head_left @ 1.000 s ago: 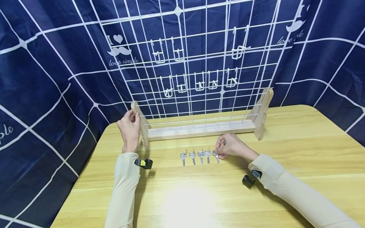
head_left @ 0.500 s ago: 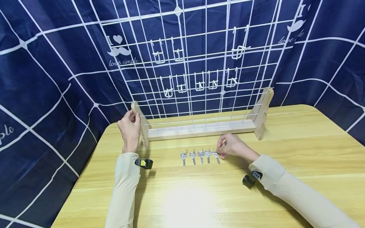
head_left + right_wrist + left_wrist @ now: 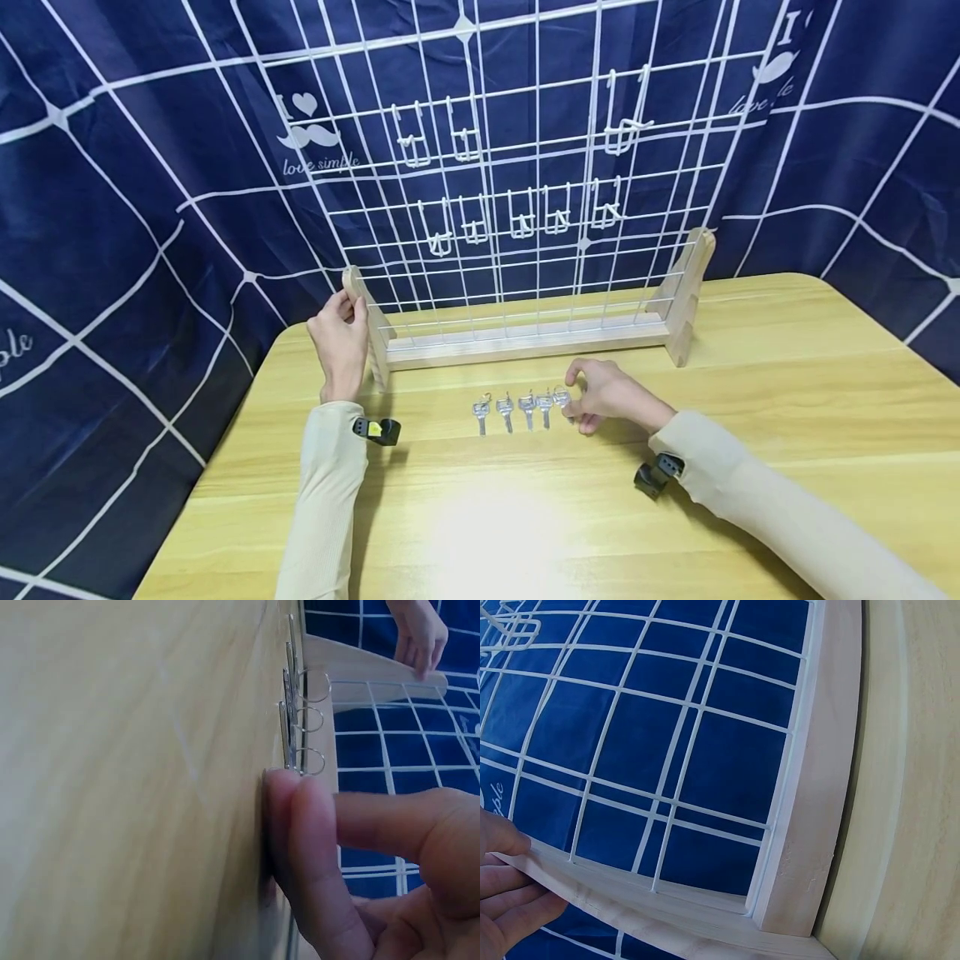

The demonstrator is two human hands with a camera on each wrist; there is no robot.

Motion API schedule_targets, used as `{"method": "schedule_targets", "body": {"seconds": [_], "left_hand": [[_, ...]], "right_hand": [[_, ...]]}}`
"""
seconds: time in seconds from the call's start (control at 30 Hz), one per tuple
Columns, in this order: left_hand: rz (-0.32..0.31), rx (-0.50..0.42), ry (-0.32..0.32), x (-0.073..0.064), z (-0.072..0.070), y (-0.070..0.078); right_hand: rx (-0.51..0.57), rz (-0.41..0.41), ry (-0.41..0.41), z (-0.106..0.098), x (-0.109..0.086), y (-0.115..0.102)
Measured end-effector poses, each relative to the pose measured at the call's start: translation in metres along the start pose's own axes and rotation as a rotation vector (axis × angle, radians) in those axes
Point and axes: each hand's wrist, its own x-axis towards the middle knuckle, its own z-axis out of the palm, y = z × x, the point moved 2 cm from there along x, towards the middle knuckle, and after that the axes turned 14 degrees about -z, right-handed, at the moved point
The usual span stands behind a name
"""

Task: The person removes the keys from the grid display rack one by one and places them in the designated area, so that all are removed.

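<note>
My left hand (image 3: 339, 342) grips the left wooden side post (image 3: 378, 354) of a white wire grid rack, near its top; in the left wrist view its fingers (image 3: 525, 911) wrap the post's edge. Several silver keys with small rings stand out in a row on the table, one of them the middle key (image 3: 528, 403). My right hand (image 3: 615, 392) is at the right end of the row, its fingertips on the rightmost key (image 3: 561, 395) and its index finger raised apart. The lower part of that key is mostly hidden; in the right wrist view, fingers (image 3: 315, 840) cover it.
White wire hooks hang on the grid in two rows, among them an upper right hook (image 3: 622, 135) and a lower hook (image 3: 521, 223). The rack's wooden base bar (image 3: 525, 343) lies behind the keys. A dark blue curtain (image 3: 112, 333) surrounds the wooden table (image 3: 787, 358).
My right fingers have loosened and spread at the rightmost key, which has shifted slightly left and up toward its neighbour. The left hand keeps its grip on the post.
</note>
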Motion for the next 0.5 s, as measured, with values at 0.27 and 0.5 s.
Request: {"method": "schedule_targets", "body": {"seconds": [0.27, 0.5], "left_hand": [[-0.003, 0.001, -0.003, -0.0003, 0.0001, -0.0013], [0.014, -0.006, -0.001, 0.0012, -0.0003, -0.0013]], "right_hand": [[0.081, 0.047, -0.001, -0.0009, 0.0012, 0.0075], [0.025, 0.070, -0.046, -0.0001, -0.0028, 0.0090]]}}
